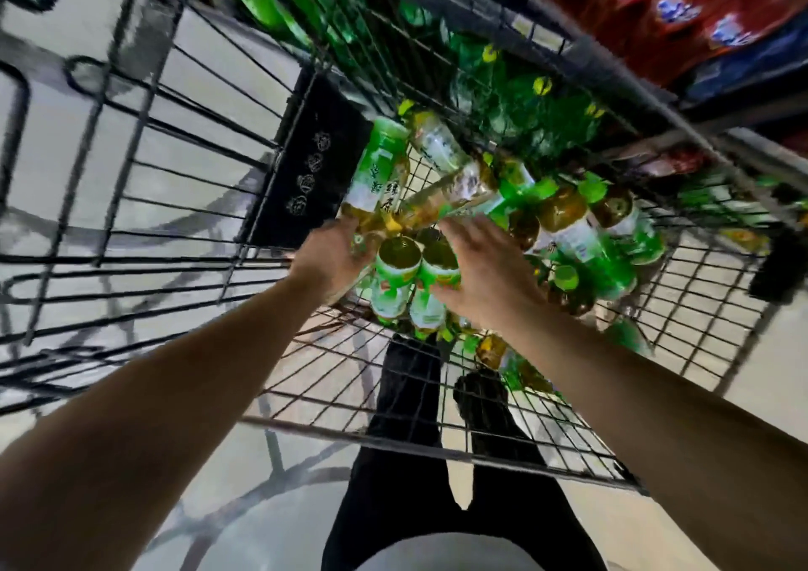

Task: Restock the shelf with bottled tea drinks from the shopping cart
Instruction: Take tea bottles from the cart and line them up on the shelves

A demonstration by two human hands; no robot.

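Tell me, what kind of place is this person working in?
Most likely a shop aisle. A wire shopping cart holds many bottled tea drinks, and rows of red packaged goods fill the shelves beyond it.

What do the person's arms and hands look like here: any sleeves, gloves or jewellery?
Both forearms are bare, with no sleeves in view. The left hand and right hand wear no gloves; no watch, ring or bracelet shows. The frame is somewhat blurred.

Tea bottles (564,225) lie heaped in the shopping cart (437,439), against its far right corner, shelf (656,15) beyond.
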